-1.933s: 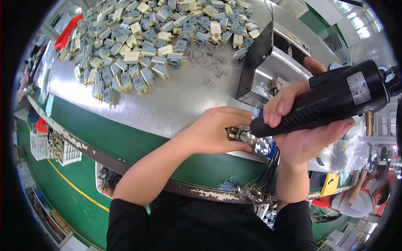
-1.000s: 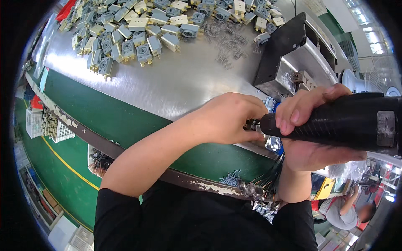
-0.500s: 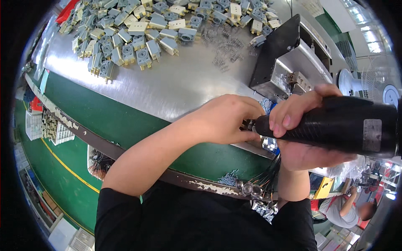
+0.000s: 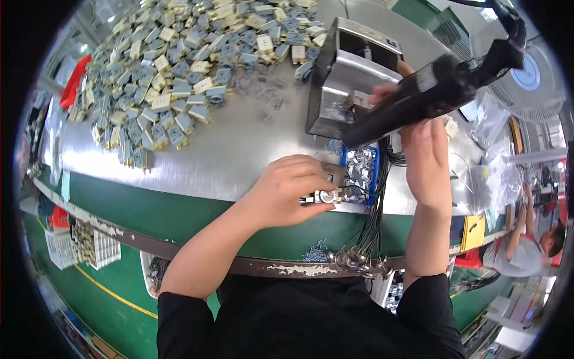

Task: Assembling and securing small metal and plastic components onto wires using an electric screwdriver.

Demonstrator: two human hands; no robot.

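My left hand [image 4: 284,188] pinches a small round metal part [image 4: 327,195] between thumb and fingers, over the front of the metal table. A thin black wire runs from that part to the right. In my right hand [image 4: 424,143] is a black electric screwdriver [image 4: 412,99], its nose pointing down and left, clear of the part. A black arm or cable continues from its rear end. The fingers on its far side are partly hidden. Just right of my left hand lies a blue tray [image 4: 377,167] of small metal pieces.
Grey and cream switch-like blocks [image 4: 179,78] heap at the far left, with loose springs [image 4: 263,90] beside them. A metal box fixture [image 4: 335,90] stands behind the tray. Screws [image 4: 315,251] and wired round parts [image 4: 353,258] lie at the front edge. A fan [image 4: 526,75] and another person [image 4: 520,254] are rightward.
The screwdriver has come away from the part, rising and swinging so its rear end points up and right. My left hand still grips the part. The view has shifted too.
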